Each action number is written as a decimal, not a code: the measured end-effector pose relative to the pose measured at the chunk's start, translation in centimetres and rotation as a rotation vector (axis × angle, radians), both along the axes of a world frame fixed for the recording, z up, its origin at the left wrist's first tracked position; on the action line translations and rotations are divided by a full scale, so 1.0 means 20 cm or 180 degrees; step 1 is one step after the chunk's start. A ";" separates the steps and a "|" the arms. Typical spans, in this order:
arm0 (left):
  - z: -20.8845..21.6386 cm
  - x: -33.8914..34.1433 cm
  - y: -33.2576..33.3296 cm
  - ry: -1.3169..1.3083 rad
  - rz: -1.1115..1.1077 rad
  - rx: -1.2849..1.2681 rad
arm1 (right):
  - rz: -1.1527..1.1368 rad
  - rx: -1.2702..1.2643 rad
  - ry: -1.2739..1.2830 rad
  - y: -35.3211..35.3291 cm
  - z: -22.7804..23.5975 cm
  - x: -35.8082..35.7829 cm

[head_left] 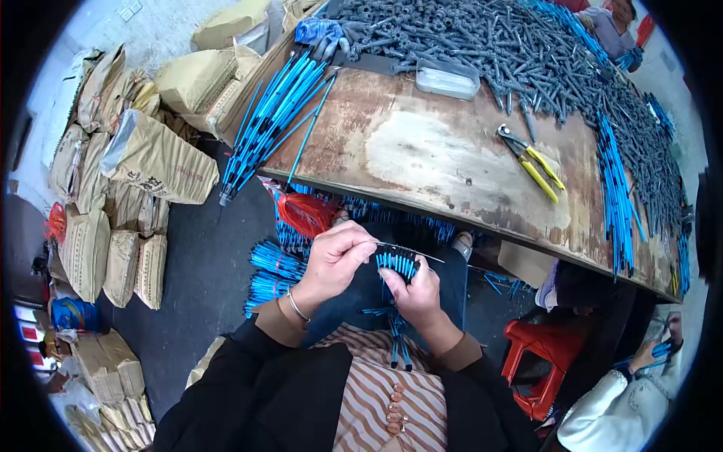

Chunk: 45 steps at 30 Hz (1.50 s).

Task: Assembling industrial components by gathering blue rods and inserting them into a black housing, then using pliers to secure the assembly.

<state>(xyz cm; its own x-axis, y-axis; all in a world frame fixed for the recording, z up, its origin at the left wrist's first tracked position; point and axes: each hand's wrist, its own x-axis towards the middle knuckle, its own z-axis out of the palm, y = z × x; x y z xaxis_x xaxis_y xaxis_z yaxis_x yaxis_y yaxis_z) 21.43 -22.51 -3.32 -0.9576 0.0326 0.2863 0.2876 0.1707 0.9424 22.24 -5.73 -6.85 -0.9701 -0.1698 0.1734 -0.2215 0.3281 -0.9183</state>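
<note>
My left hand [335, 256] is closed, thumb and fingers pinching one end of a thin dark rod [429, 257]. The rod runs to the right across the black tips of a bunch of blue sticks [397, 264]. My right hand [416, 292] is wrapped round that bunch, its thumb in front. Whether the rod passes through the tips or lies against them is too small to tell. Below the bunch, more blue sticks with black ends [399, 343] hang over my lap.
Ahead stands a wooden table [301, 162] bearing a heap of dark grey plastic parts [482, 45], yellow-handled pliers [531, 162], a clear box [448, 79] and blue stick bundles [282, 109]. Paper sacks [162, 158] are stacked left. A red stool [542, 361] and a co-worker's sleeve [617, 410] are right.
</note>
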 end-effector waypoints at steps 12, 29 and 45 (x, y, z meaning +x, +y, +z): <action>0.70 -1.09 -0.23 0.0241 -0.0182 -0.1873 | 0.0222 -0.0360 0.0436 0.12 0.00 -0.11; 0.42 -2.12 -0.23 0.1909 0.1025 -0.4706 | 0.0096 -0.0546 -0.0112 0.20 -0.02 -0.24; 0.27 -0.47 0.03 -0.1234 -0.0721 0.2526 | 0.0048 -0.0397 0.0147 0.10 0.02 0.01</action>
